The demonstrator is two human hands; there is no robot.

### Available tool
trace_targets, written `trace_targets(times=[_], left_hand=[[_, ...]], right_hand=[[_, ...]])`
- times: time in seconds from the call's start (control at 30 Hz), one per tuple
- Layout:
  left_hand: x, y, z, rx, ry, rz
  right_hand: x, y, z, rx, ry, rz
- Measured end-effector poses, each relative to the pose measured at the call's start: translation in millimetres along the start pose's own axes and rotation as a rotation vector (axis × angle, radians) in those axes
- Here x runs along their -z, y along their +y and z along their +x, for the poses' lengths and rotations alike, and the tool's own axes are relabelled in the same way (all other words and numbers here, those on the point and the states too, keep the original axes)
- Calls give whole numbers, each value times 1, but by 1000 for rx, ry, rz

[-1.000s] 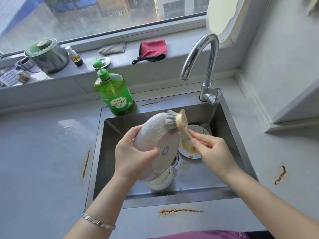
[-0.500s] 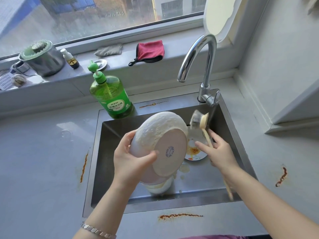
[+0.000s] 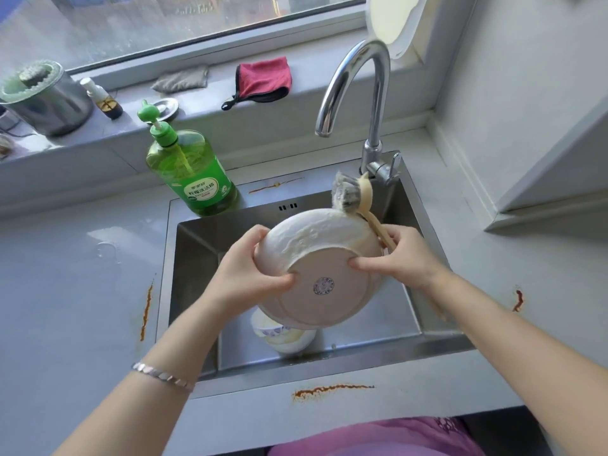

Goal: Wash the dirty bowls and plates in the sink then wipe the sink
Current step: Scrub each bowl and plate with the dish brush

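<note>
**One plate soaped, most of the job left**

I judge I am early to midway in the washing. The plate (image 3: 324, 274) is up over the sink (image 3: 197, 274) with its underside toward me. Foam covers its outer wall, but the flat base looks bare, and I cannot see its inner face. No water shows at the faucet (image 3: 355, 74), so this plate has yet to be rinsed. Beneath it, at the near side of the basin, a bowl (image 3: 286, 337) sits with yellowish residue inside – not washed, as far as I can tell. The plate hides whatever else lies in the basin. Wiping the sink comes last and has not begun; a red cloth (image 3: 263, 79) lies on the far windowsill.

My left hand (image 3: 245, 274) grips the plate's left edge, with the fingers (image 3: 256, 235) curled over the rim and the thumb pressed on the base. My right hand (image 3: 408, 258) is clenched too – its thumb pinches the base from the right, and the other fingers wrap the handle of the brush (image 3: 353, 195) against the rim. The bristle head sticks up past the far right edge, near the faucet's foot.
</note>
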State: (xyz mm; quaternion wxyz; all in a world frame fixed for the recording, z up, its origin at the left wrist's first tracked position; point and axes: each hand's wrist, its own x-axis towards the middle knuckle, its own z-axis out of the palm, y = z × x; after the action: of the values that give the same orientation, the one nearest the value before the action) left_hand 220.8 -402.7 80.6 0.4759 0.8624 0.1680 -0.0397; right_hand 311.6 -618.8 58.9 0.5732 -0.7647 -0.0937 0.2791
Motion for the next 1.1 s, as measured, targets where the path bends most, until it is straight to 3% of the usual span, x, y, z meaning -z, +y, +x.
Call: trace_targets(times=[0.17, 0.3, 0.43, 0.5, 0.63, 0.8, 0.93, 1.03, 1.1], left_hand=[[-7, 17, 10, -152, -102, 327], [-19, 9, 5, -120, 83, 199], [-22, 2, 1, -16, 224, 88], [-26, 3, 0, -8, 199, 161], [-30, 4, 1, 53, 198, 159], [-30, -3, -3, 44, 224, 82], [-28, -6, -3, 57, 254, 5], [-26, -5, -8, 28, 274, -13], [-24, -3, -11, 4, 304, -26]], right_hand=[[-4, -17, 1, 141, 8, -410], [3, -20, 5, 150, 63, -389], [12, -3, 3, 105, 341, -328], [1, 2, -3, 87, 284, -409], [-35, 6, -23, 259, 34, -383], [-26, 14, -1, 58, 179, -315], [-45, 1, -20, 201, 64, -359], [-25, 10, 1, 6, 184, -338], [-23, 13, -1, -21, 188, -301]])
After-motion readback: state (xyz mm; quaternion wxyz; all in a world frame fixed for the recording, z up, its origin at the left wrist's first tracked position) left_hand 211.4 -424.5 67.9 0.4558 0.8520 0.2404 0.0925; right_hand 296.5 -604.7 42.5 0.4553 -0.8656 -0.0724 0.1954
